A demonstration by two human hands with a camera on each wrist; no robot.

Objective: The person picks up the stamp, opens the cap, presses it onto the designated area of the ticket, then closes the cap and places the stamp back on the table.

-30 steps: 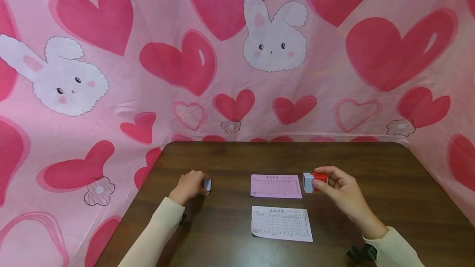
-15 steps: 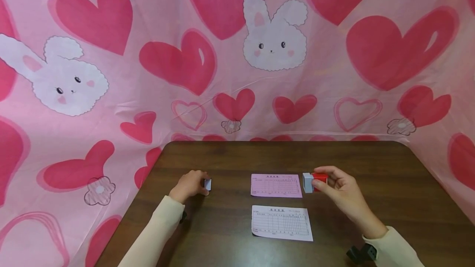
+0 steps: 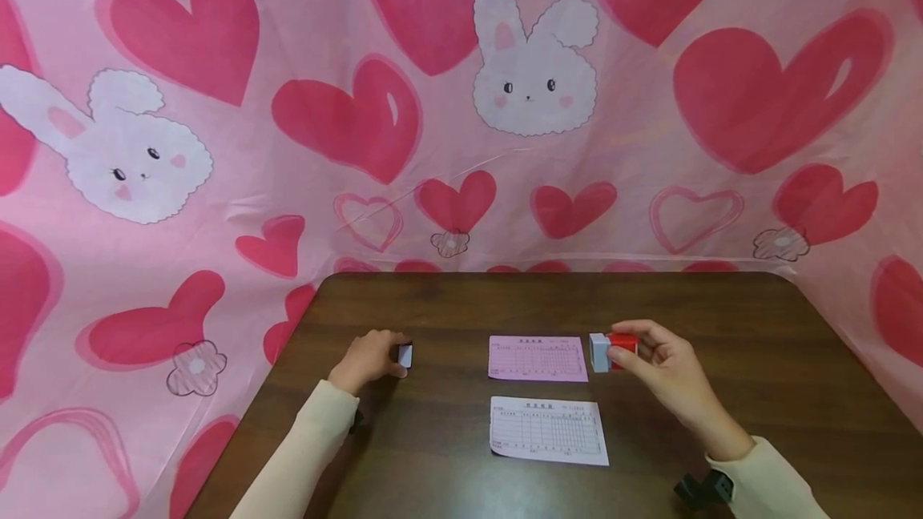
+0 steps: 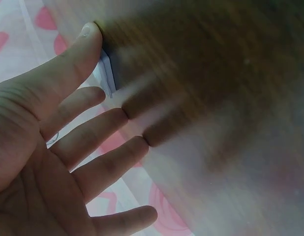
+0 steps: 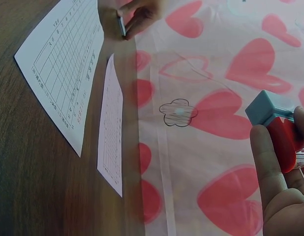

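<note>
My right hand (image 3: 667, 367) holds a red stamp (image 3: 622, 351) with a pale blue-grey block at one end, just right of the pink slip. It lies sideways, with the block pointing left, gripped between thumb and fingers. On the left of the table, my left hand (image 3: 371, 360) pinches a small pale grey flat-sided piece (image 3: 405, 355) between thumb and index finger. In the left wrist view this piece (image 4: 106, 73) is partly hidden by the thumb. The other fingers of that hand are spread, their tips at the tabletop.
A pink printed slip (image 3: 537, 359) lies mid-table, and a white printed slip (image 3: 548, 431) lies nearer to me. The brown wooden table (image 3: 447, 303) ends at a pink cloth (image 3: 627, 142) with hearts and rabbits. Dark straps sit at both wrists.
</note>
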